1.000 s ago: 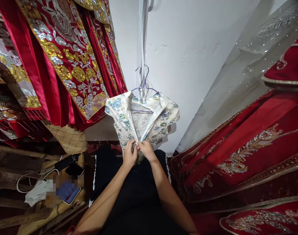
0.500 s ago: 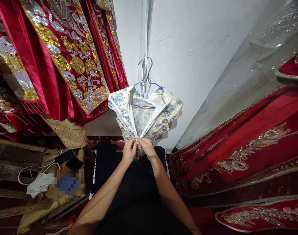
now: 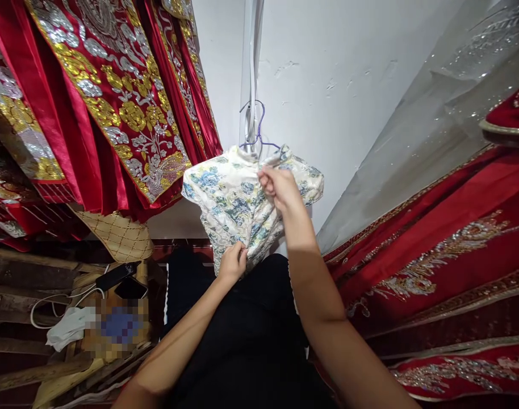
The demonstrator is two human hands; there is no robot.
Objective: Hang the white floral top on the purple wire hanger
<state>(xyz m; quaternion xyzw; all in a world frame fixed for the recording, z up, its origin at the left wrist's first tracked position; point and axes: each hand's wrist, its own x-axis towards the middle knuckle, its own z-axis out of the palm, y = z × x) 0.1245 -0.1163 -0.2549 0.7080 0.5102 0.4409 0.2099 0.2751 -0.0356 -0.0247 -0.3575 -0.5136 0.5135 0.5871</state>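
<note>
The left hand (image 3: pixel 233 263) pinched the hem of a floral garment (image 3: pixel 236 201); the right hand (image 3: pixel 277 187) pinched its collar below the purple hanger (image 3: pixel 256 132).

No writing, label or number can be read anywhere (one patch is blurred out).

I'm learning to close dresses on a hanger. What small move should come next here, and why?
Probably pinch the top closed at the collar. The right hand is up at the neck of the floral dress under the purple hanger, the front looks closed, and the left hand holds the fabric lower down.
</note>
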